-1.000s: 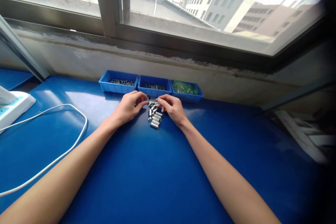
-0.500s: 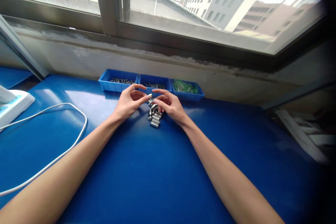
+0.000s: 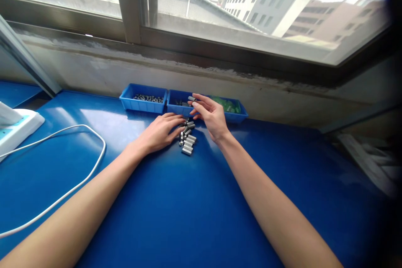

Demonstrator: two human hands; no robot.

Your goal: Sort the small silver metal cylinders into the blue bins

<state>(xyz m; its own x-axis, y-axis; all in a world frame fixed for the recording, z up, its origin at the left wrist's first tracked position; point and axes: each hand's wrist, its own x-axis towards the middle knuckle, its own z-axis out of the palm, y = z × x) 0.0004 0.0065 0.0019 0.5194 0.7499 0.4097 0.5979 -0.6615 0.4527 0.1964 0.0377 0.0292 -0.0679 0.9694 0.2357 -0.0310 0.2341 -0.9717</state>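
Several short silvery metal standoffs, which look six-sided, lie in a small pile on the blue table. My left hand is at the pile's left side, palm down. Its fingers are stretched loosely and reach over the far pieces, and the fingertips are partly hidden there. Between the thumb and fingers of my right hand is one metal standoff, held above the front edge of the middle blue bin. Inside that bin lie more grey metal pieces, partly covered by my right hand.
The left blue bin holds many small metal parts. Green plastic bags fill the right bin. A white cable curves over the table from a white power strip. A window stands behind.
My right hand has moved up and away from the pile to the middle bin, carrying a metal standoff. My left hand has come down over the pile, its fingers flatter.
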